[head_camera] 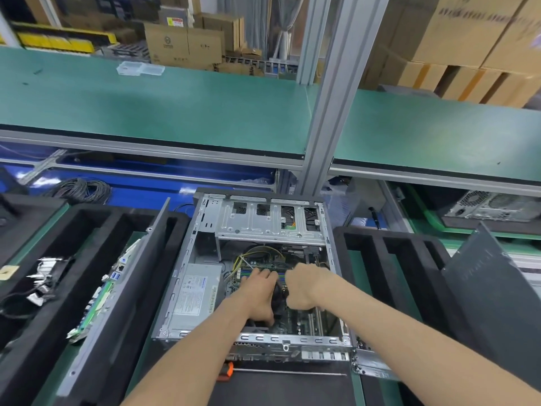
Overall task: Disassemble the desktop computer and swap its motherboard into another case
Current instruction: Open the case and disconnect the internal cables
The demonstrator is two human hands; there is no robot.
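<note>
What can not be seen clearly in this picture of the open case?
- Head view: the black part between the left hand and right hand is covered by them; its kind and their grip are unclear.
- Motherboard: mostly hidden by both hands.
- Label on the power supply: text too small.
- Orange-handled tool: crossed by the left forearm.
- Second case: cut by the right edge.

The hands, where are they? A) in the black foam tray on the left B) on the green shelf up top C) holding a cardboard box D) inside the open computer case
D: the left hand and the right hand both reach down into the open case, over the motherboard.
</note>
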